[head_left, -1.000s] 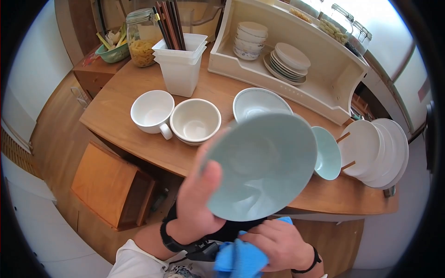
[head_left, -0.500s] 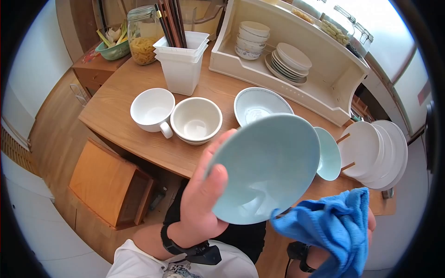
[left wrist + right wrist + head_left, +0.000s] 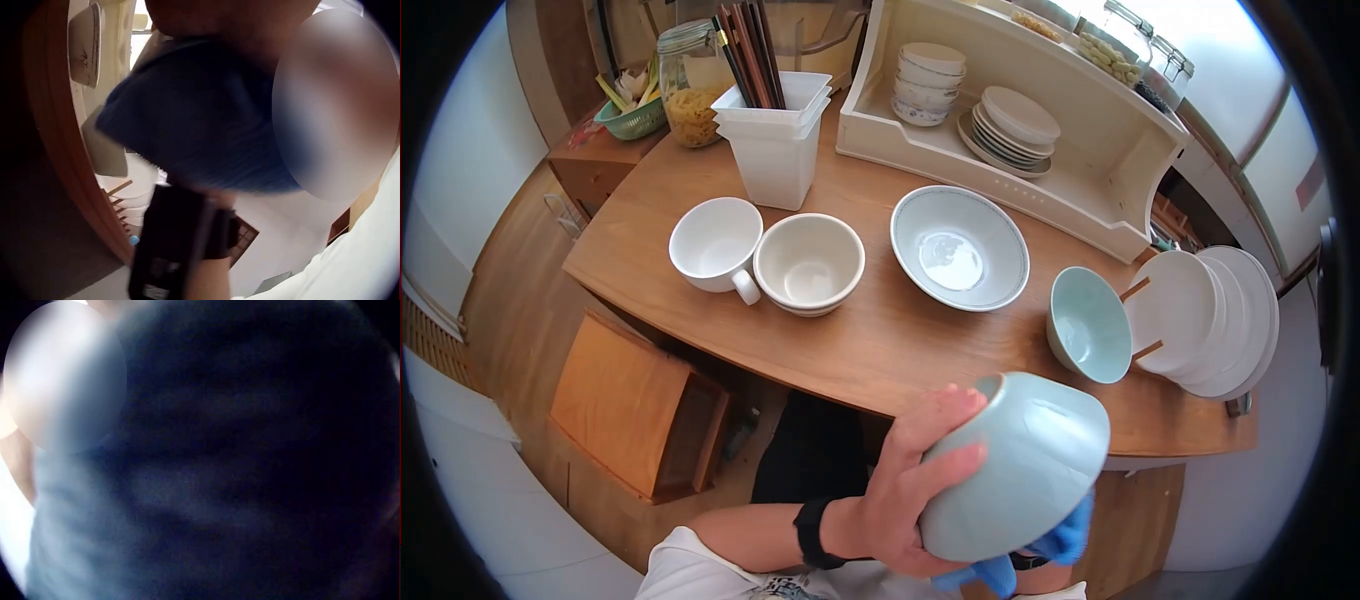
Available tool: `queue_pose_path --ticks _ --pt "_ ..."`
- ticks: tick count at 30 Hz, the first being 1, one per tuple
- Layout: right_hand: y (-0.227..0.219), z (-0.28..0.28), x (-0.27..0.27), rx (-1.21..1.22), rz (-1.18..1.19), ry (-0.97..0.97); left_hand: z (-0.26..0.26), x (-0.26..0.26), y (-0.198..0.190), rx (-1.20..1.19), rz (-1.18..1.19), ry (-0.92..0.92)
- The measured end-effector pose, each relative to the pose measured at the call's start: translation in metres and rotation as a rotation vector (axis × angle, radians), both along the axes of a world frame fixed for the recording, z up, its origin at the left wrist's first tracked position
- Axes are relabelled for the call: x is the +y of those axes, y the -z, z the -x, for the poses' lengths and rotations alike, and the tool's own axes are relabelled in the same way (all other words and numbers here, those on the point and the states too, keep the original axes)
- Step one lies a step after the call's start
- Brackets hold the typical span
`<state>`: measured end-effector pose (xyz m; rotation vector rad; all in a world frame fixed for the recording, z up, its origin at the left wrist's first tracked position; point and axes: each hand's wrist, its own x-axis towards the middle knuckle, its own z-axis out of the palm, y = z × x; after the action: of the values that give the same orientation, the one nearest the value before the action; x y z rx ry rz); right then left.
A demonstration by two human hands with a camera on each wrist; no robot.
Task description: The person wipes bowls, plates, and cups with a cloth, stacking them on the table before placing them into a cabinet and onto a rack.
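My left hand [image 3: 905,480] grips a pale blue-green bowl [image 3: 1025,470], fingers over its rim and side. The bowl is tipped over above the table's front edge, its glossy outside facing up. Behind and below it bulges a blue cloth [image 3: 1065,535] held by my right hand, which the bowl and cloth hide; only the right forearm [image 3: 1045,578] shows below. In the left wrist view the cloth [image 3: 200,119] covers that hand above its wrist camera [image 3: 165,240]. Dark, blurred cloth [image 3: 219,462] fills most of the right wrist view.
On the wooden table [image 3: 870,350] stand a white mug [image 3: 715,245], cream bowls [image 3: 810,265], a wide rimmed bowl [image 3: 960,250] and a smaller green bowl [image 3: 1090,325]. White plates [image 3: 1180,320] stand racked at right. Behind are a chopstick holder [image 3: 775,150] and a cream shelf [image 3: 1000,195].
The held bowl has turned from inside facing up to outside facing up, and come lower and nearer. The cloth swung out to the right, then back behind the bowl.
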<state>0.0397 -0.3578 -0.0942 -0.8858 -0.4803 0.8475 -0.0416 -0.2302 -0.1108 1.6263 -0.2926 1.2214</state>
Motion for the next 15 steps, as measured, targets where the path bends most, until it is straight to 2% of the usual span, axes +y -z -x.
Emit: queue_pose_path --ticks 1,2,4,7,9,10,11,13,14,15 --pt "-0.018 0.003 -0.003 0.513 -0.338 -0.114 -0.006 -0.005 0.005 -0.001 -0.001 0.001" --pt "-0.030 0.007 -0.007 0.510 -0.339 -0.113 -0.011 -0.010 0.009 -0.072 0.054 0.053" --pt "-0.048 0.012 -0.011 -0.106 0.111 0.094 -0.015 -0.013 0.008 -0.152 0.105 0.104" --pt "-0.071 0.017 -0.016 -1.037 0.777 0.411 -0.015 -0.011 0.005 -0.082 0.039 0.123" --pt "-0.092 0.021 -0.022 -1.656 1.226 0.624 -0.007 -0.005 0.008 0.094 0.220 0.299" --pt "-0.108 0.022 -0.030 -1.663 1.227 0.625 0.000 -0.011 0.009 0.193 0.468 0.354" --pt "-0.131 0.019 -0.040 -1.416 1.215 0.537 0.003 -0.008 0.008 0.189 0.469 0.357" --pt "-0.174 0.013 -0.060 -0.928 1.157 0.367 0.006 0.003 0.005 0.308 0.912 0.583" --pt "-0.183 0.011 -0.064 -0.692 1.114 0.280 0.004 0.004 0.002 0.287 0.993 0.584" --pt "-0.174 0.013 -0.056 -0.698 1.121 0.281 0.004 0.006 0.000 0.280 0.998 0.589"
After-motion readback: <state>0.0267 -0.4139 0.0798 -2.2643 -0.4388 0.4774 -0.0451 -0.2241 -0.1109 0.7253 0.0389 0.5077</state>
